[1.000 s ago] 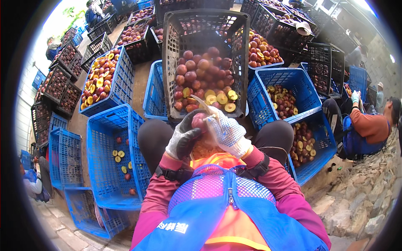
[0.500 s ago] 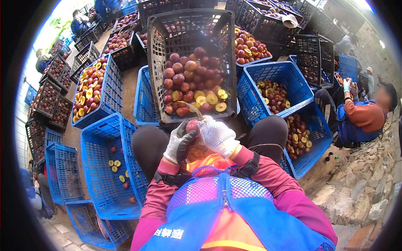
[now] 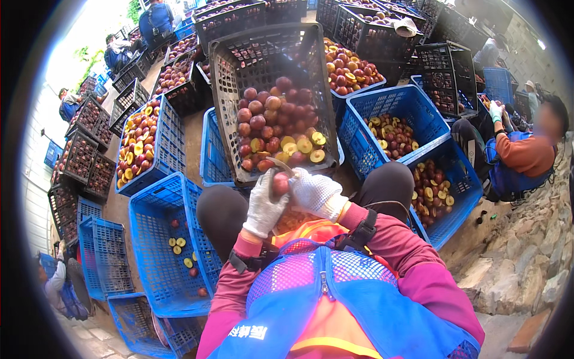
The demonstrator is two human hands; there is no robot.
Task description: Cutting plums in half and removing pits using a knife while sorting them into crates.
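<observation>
A red plum (image 3: 280, 184) sits in the fingers of my gloved left hand (image 3: 262, 206), just in front of my lap. My right hand (image 3: 317, 192), in a white knit glove, is closed around a small curved knife (image 3: 279, 163). The knife's blade points up and left, close over the plum; its handle is hidden in the glove. Just beyond my hands a black crate (image 3: 222, 102) tilts toward me. Whole plums (image 3: 270, 116) and several halved plums (image 3: 304, 145) with yellow flesh lie in its lower end.
A blue crate (image 3: 156, 251) at my left holds a few halves and whole plums. Blue crates (image 3: 365, 140) of cut plums stand at my right, near a seated co-worker (image 3: 523, 152). Stacked black crates (image 3: 359, 36) fill the back. Rough stones (image 3: 508, 257) lie at the lower right.
My left hand has turned, so its glove's pale back now shows and the plum faces up. The knife has dropped closer to the plum. The whole view has shifted slightly.
</observation>
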